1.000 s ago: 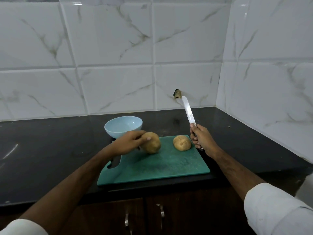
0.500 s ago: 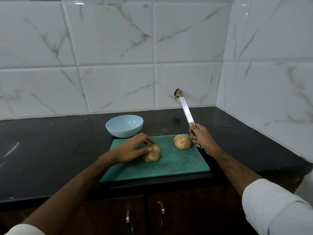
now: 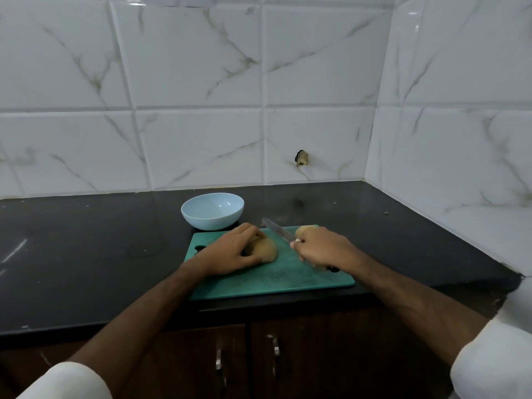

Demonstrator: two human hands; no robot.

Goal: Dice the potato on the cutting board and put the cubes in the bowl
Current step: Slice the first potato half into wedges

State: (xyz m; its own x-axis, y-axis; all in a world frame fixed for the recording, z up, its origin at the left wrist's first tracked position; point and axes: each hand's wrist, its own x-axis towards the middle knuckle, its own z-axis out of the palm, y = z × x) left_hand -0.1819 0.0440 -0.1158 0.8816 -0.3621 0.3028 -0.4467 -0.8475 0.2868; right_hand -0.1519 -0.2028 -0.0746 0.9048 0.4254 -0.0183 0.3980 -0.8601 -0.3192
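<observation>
Green rectangular plastic cutting board (image 3: 267,283) lying flat on black stone countertop (image 3: 86,254), handle slot at left end. Brown unpeeled potato half (image 3: 266,250) resting on board, left of centre, under left hand (image 3: 233,254). Left hand fingers curled over top and left flank of this piece, thumb on near side; right end of piece exposed beyond fingertips. Second brown potato piece (image 3: 302,230) lying at far edge of board, right of centre, mostly hidden behind right hand (image 3: 322,249); not gripped.

Right hand wrapped closed around dark handle of steel-bladed kitchen knife (image 3: 277,230); handle end showing just below wrist. Blade extending from fist toward far left, crossing far edge of board, tip near bowl. Blade positioned between the two potato pieces, just right of held piece; contact between blade and held piece not determinable.

Pale blue round bowl (image 3: 212,210) standing on countertop just beyond far left corner of board, interior showing no cubes. White marble-pattern tiled wall (image 3: 201,110) behind. Dark wooden cabinet doors (image 3: 201,364) with metal handles below countertop. White sleeves at both forearms.
</observation>
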